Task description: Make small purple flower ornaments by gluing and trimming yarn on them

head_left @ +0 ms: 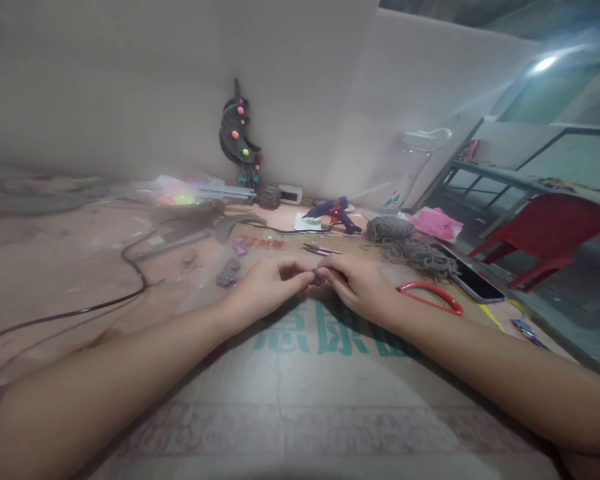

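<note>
My left hand and my right hand meet over a printed cardboard sheet. Pinched between the fingertips of both is a small purple and grey piece, mostly covered, its exact kind unclear. Under my right wrist lies a pair of scissors, red handle to the right and blades beyond the fingers. Left of my left hand rest a small grey yarn bundle and purple scraps.
A blue hot glue gun stands behind my hands, its black cord running left. Grey yarn and a phone lie right. A decorated grey crescent leans on the wall near a clear bottle.
</note>
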`<control>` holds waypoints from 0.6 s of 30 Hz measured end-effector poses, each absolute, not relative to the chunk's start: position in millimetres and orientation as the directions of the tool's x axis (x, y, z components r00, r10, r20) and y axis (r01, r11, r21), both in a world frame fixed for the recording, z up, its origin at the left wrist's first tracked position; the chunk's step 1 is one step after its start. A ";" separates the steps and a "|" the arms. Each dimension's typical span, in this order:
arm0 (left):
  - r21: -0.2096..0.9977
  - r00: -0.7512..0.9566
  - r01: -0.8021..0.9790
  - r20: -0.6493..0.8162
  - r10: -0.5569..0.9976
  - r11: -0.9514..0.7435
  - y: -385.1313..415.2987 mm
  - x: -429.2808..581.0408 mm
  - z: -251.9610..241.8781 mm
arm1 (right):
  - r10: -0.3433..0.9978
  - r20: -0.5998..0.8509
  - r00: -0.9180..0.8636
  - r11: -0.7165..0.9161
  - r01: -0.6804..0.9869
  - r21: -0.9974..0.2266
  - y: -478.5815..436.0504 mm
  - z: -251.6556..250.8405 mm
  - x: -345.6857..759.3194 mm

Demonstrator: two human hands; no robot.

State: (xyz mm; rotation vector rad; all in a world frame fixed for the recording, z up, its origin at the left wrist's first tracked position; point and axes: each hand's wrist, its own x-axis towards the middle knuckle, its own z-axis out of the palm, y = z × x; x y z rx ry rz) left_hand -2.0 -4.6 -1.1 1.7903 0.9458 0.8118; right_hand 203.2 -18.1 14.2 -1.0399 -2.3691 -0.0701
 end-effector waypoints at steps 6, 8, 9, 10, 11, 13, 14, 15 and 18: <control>0.914 0.445 0.282 0.145 0.884 -0.292 -3.8 -1.5 -0.3 | 0.661 0.544 -0.516 0.707 0.671 -0.223 -21.2 16.5 204.1; 0.917 0.438 0.278 0.146 0.887 -0.288 -3.0 -1.2 0.2 | 0.661 0.571 -0.487 0.708 0.658 -0.257 -22.6 16.3 203.7; 0.919 0.437 0.270 0.147 0.887 -0.286 -2.9 -1.0 0.6 | 0.663 0.576 -0.479 0.707 0.654 -0.269 -23.1 15.8 203.2; 0.923 0.438 0.259 0.152 0.886 -0.286 -2.9 -1.0 1.0 | 0.666 0.577 -0.473 0.705 0.650 -0.282 -23.6 15.1 202.5; 0.926 0.443 0.246 0.154 0.883 -0.285 -3.1 -1.0 1.5 | 0.672 0.574 -0.468 0.705 0.643 -0.300 -23.9 14.3 201.7; 0.931 0.449 0.228 0.158 0.879 -0.284 -3.8 -1.3 2.4 | 0.697 0.557 -0.451 0.694 0.619 -0.367 -24.5 13.0 199.9; 0.930 0.448 0.229 0.160 0.880 -0.286 -4.2 -1.5 2.8 | 0.717 0.542 -0.438 0.681 0.604 -0.413 -25.0 12.7 199.1; 0.927 0.443 0.238 0.162 0.882 -0.290 -4.5 -1.8 3.0 | 0.742 0.522 -0.422 0.661 0.590 -0.463 -25.5 12.7 198.4; 0.916 0.415 0.270 0.167 0.895 -0.296 -4.8 -2.4 2.7 | 0.797 0.461 -0.390 0.603 0.561 -0.567 -27.1 13.8 196.9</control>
